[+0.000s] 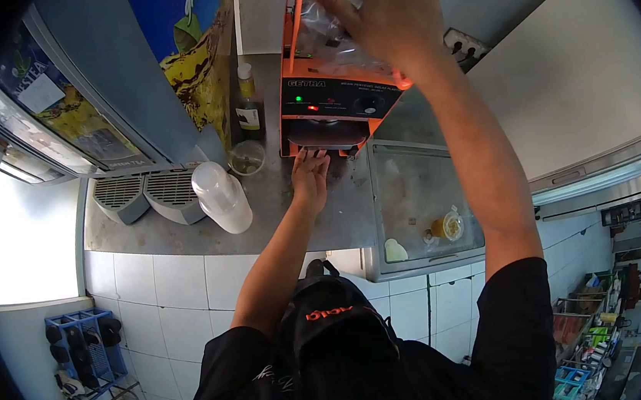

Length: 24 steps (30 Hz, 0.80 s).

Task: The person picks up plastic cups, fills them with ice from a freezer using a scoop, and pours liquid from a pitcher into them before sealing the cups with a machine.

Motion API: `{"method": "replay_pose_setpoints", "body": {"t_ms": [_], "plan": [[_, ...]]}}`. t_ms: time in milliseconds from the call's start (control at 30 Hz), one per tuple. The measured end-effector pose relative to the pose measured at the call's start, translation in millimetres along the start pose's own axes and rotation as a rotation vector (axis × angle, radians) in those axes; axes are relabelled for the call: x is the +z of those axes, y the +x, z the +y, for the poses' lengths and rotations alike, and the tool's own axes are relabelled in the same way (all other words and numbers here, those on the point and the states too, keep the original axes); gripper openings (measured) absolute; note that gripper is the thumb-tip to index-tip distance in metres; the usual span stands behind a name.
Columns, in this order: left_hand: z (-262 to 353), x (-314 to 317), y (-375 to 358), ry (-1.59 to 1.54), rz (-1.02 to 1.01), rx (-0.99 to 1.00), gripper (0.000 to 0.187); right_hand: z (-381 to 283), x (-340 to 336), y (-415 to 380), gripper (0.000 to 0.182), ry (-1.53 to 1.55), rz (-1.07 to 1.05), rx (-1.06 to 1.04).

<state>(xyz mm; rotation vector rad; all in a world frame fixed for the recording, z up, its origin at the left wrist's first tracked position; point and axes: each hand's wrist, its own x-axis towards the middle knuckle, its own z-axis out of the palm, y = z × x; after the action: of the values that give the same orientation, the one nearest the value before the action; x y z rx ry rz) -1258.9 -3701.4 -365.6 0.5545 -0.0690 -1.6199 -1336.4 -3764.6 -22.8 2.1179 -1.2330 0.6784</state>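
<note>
An orange cup sealing machine [331,110] marked GETRA stands on the metal counter, with a green and a red light lit on its black front panel. My right hand [399,19] lies over the top of the machine, against crinkled clear plastic film [329,33]. Its thumb is spread apart and the fingers bend over the far side, their tips partly hidden. Low at the machine's front, my left hand [310,176] reaches up with straight fingers. Its fingertips touch or nearly touch the edge below the dark round plate [327,132]; I see nothing held in it.
Left of the machine are a stack of clear plastic cups [222,197], a small clear container [247,158], a dark bottle [249,103] and a drink dispenser [109,89] with drip trays [173,195]. A glass-topped chest [421,198] bearing a filled cup [448,226] is at right.
</note>
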Motion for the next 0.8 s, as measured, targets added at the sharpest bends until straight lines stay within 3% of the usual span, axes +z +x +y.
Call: {"method": "replay_pose_setpoints", "body": {"t_ms": [100, 200, 233, 333, 467, 600, 667, 800], "plan": [[-4.2, -18.7, -9.8, -0.005, -0.021, -0.038, 0.066, -11.0, 1.4, -18.2, 0.056, -0.078, 0.075, 0.045], [-3.0, -19.5, -34.3, 0.009, -0.016, -0.023, 0.041, -22.1, 7.0, -38.6, 0.058, -0.157, 0.101, 0.075], [-1.7, -21.0, -40.6, 0.023, -0.011, -0.036, 0.041, -25.7, 11.1, -47.0, 0.058, -0.183, 0.107, 0.080], [-1.4, -26.2, -62.4, 0.067, -0.005, -0.063, 0.044, -36.4, 33.1, -76.4, 0.082, -0.227, 0.239, 0.107], [-3.4, -35.3, -94.0, 0.080, -0.006, -0.090, 0.054, -60.3, 38.4, -112.2, 0.092, -0.176, 0.149, 0.182], [5.1, -43.1, -99.1, 0.048, -0.005, -0.136, 0.062, -65.2, 15.1, -112.5, 0.088, -0.029, 0.153, 0.192], [5.1, -40.6, -103.4, 0.088, 0.015, -0.118, 0.052, -42.9, 9.9, -88.8, 0.086, -0.021, 0.259, 0.148], [0.8, -42.8, -108.6, 0.100, 0.005, -0.106, 0.048, -33.4, 6.1, -62.4, 0.073, -0.090, 0.145, 0.178]]}}
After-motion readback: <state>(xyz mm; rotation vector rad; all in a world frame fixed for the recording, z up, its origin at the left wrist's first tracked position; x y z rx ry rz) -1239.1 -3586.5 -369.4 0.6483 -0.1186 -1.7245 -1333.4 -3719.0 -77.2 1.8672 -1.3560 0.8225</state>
